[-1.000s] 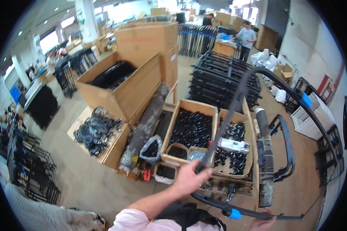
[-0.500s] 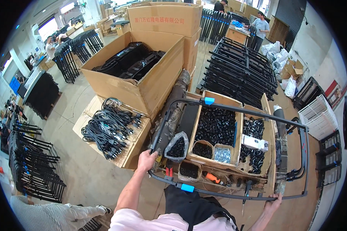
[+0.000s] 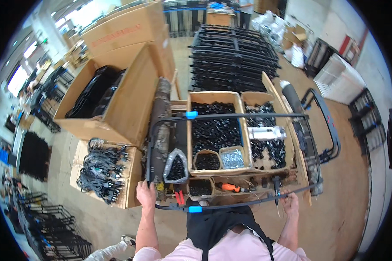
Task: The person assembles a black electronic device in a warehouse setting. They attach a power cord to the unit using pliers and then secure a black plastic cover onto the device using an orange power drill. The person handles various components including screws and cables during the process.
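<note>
In both hands I hold a large rectangular frame point(image 3: 231, 116) of black tube with blue clips, over a workbench. My left hand point(image 3: 146, 195) is closed round its near left corner. My right hand point(image 3: 289, 202) grips its near bar towards the right end. Under the frame, a big wooden box point(image 3: 189, 143) holds many small black plastic parts, a little box of black pieces and a tray of silvery screws point(image 3: 232, 158). Close to my left hand are a bag of black parts point(image 3: 176, 167) and red-handled pliers point(image 3: 179, 196).
An orange-and-black tool point(image 3: 233, 187) and a dark power screwdriver point(image 3: 277, 187) are at the bench's near edge. Left stand a carton point(image 3: 122, 100) of black panels and bundled cables point(image 3: 102, 172). Stacked black frames point(image 3: 235, 56) lie beyond. A person's leg point(image 3: 111, 252) shows at lower left.
My view has turned, so the scene sits differently. The frame's right end has come left over the bench, my right hand moving with it. Both hands keep their hold.
</note>
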